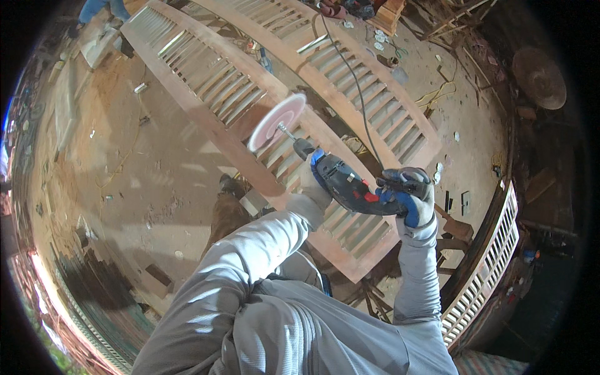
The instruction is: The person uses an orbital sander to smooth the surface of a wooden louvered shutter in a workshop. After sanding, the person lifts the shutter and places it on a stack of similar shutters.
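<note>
A black power drill (344, 181) with red and blue parts is held across my front in both gloved hands. My left hand (312, 194) wraps its front end behind the chuck, partly hidden by the drill body. Around the rear handle my right hand (417, 195), in a grey-and-blue glove, is closed. A round pinkish sanding disc (279, 122) on the drill's shaft looks blurred, as if spinning. It stands tilted over the nearer slatted wooden panel (253, 117); whether it touches the wood I cannot tell. A black cord (355, 78) runs from the drill toward the far side.
Beside the nearer panel lies a second slatted wooden panel (315, 76). Another slatted panel (484, 269) leans at the right. Wood scraps (159, 275) and litter are scattered on the dusty floor (153, 187). At the far left another person's legs (103, 9) show.
</note>
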`<control>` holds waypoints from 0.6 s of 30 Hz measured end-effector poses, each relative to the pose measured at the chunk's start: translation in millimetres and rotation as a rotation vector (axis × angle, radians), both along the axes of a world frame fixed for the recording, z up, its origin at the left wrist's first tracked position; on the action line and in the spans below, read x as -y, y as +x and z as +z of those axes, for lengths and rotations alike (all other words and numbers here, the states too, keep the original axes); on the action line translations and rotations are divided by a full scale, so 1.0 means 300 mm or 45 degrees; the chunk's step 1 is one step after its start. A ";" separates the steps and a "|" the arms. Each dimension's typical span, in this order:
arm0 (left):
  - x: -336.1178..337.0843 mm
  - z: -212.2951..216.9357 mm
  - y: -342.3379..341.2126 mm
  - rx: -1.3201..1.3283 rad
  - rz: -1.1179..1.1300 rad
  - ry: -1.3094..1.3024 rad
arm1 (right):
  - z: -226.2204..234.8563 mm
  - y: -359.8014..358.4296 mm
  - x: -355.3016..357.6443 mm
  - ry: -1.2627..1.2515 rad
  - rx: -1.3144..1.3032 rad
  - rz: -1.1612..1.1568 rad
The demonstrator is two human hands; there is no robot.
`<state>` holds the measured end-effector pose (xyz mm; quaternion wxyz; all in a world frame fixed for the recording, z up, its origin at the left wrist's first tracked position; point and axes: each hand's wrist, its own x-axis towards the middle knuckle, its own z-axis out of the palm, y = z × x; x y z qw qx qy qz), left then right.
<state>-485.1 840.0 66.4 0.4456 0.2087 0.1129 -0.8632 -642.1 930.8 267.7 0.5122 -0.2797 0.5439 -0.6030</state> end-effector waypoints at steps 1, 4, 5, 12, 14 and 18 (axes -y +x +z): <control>-0.016 0.023 0.002 0.036 -0.029 0.022 | -0.018 -0.004 -0.020 0.028 -0.028 -0.013; -0.026 0.047 0.039 0.133 -0.057 0.033 | -0.086 -0.003 -0.037 0.060 -0.063 0.029; -0.030 0.009 0.054 0.164 -0.038 0.017 | -0.109 0.006 -0.037 0.050 -0.040 0.085; -0.024 -0.131 0.104 0.112 -0.110 -0.111 | -0.160 0.077 -0.058 0.011 -0.144 0.231; -0.025 -0.143 0.104 0.064 -0.099 -0.101 | -0.175 0.071 -0.070 0.022 -0.147 0.207; -0.030 -0.198 0.124 -0.036 -0.105 -0.201 | -0.170 0.083 -0.084 0.049 -0.062 0.171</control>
